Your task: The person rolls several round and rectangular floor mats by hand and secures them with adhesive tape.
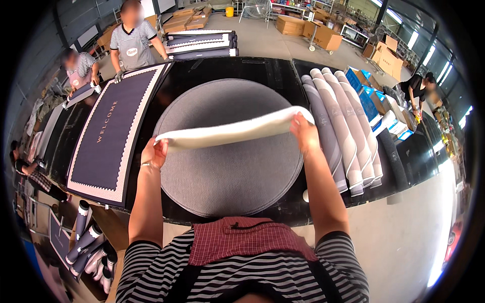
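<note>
A pale cream mat (227,132), bent so that only a long narrow band of it shows, is stretched between my hands above a round grey mat (222,187). My left hand (156,153) pinches its left end. At its higher right end, my right hand (304,132) grips the edge near a rounded curl. The mat's other face is hidden from me. Beneath it, the round grey mat lies flat on the black table (268,68), perhaps on top of others like it; the double rim suggests more than one layer.
Several rolled grey-and-beige mats (348,126) lie to the right, beside blue-and-white boxes (389,111). Dark rectangular mats with pale scalloped borders (116,136) lie left. A box of rolled mats (91,247) stands low left. Two aproned people (134,43) work beyond; another person (417,93) works far right.
</note>
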Motion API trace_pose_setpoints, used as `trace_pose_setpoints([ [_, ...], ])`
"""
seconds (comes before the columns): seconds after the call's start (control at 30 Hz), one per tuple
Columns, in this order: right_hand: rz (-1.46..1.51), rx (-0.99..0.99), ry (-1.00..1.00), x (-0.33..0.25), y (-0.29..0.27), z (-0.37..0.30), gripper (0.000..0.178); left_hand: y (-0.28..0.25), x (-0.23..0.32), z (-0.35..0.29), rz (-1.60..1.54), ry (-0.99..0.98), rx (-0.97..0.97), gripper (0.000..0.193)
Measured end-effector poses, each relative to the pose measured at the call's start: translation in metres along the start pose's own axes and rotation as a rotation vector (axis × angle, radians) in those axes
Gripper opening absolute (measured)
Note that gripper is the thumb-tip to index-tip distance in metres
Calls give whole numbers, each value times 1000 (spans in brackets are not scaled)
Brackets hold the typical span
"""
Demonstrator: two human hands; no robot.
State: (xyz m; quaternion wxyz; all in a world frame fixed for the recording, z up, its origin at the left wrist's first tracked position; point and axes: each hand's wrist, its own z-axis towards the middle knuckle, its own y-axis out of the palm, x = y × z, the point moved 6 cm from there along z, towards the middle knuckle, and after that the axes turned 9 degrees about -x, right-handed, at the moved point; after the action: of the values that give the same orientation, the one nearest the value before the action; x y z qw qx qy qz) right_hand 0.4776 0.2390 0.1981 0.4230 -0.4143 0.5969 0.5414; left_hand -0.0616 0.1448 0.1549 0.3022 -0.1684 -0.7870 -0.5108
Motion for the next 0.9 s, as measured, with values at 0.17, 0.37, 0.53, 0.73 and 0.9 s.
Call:
trace_pose_setpoints([
  [0.17,-303,42,212,25,4,-73,58,-55,-26,-32,407,-231,-187,30],
  [0.37,-571,72,57,75,-27,-149,35,-180,-41,26,290,-390,20,43],
  [0.53,-897,252,78,112,-47,-159,29,-162,-33,99,423,-189,205,39],
  [0.73,-1008,385,-160,101,-45,-154,22,29,16,52,1044,380,-301,26],
  [0.9,-985,279,-340,47,-49,-101,15,55,35,-82,796,575,-281,29],
])
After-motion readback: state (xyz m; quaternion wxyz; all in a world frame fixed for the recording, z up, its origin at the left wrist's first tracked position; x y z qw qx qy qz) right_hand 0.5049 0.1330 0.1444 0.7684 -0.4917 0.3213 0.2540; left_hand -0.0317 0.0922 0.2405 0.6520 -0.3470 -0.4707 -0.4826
